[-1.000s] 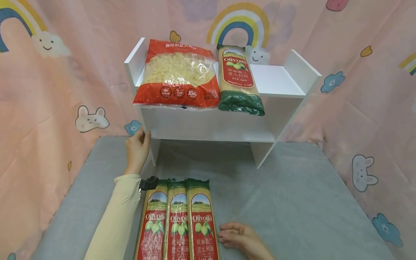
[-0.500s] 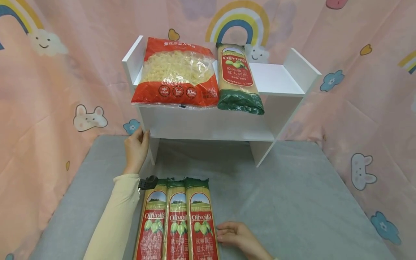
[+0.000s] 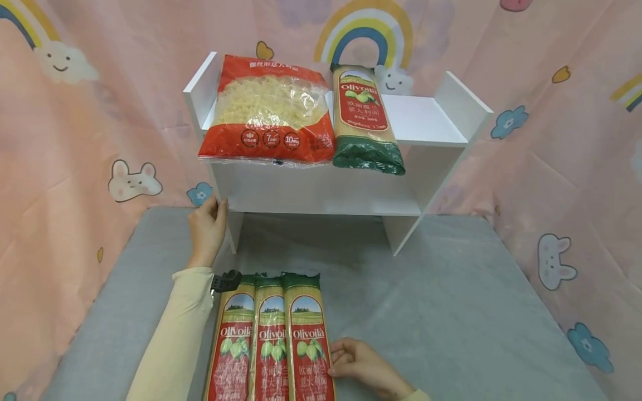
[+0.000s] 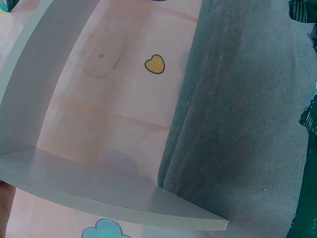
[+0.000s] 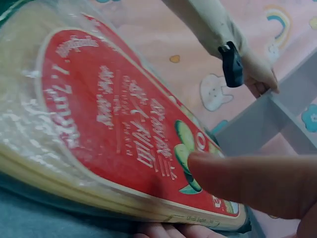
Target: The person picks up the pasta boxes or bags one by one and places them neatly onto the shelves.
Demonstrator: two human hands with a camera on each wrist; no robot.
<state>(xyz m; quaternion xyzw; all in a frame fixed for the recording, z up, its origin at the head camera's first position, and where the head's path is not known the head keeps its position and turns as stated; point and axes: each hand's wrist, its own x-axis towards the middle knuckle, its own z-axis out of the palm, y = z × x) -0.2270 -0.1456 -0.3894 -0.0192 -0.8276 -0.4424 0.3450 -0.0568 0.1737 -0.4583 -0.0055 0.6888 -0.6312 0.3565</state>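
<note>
In the head view, my left hand (image 3: 207, 231) grips the left side panel of a white shelf (image 3: 321, 189), thumb at its front edge. A sliver of that hand (image 4: 5, 206) shows in the left wrist view. Three Olivoilà spaghetti packs lie side by side on the grey cloth before the shelf. My right hand (image 3: 368, 367) has its fingertips at the right edge of the rightmost spaghetti pack (image 3: 308, 334). Seen from the right wrist, the thumb (image 5: 242, 176) overlaps the label, while the other fingers (image 5: 173, 230) sit low along the pack's side.
On the shelf's top board lie a red bag of spiral pasta (image 3: 271, 108) and another spaghetti pack (image 3: 363, 117), both overhanging the front edge. Grey cloth (image 3: 451, 312) covers the table. A pink patterned curtain (image 3: 551, 167) hangs behind and at both sides.
My right hand has moved slightly left, closing the small gap to the rightmost spaghetti pack. My left hand keeps its hold on the shelf, and the head view has shifted a little.
</note>
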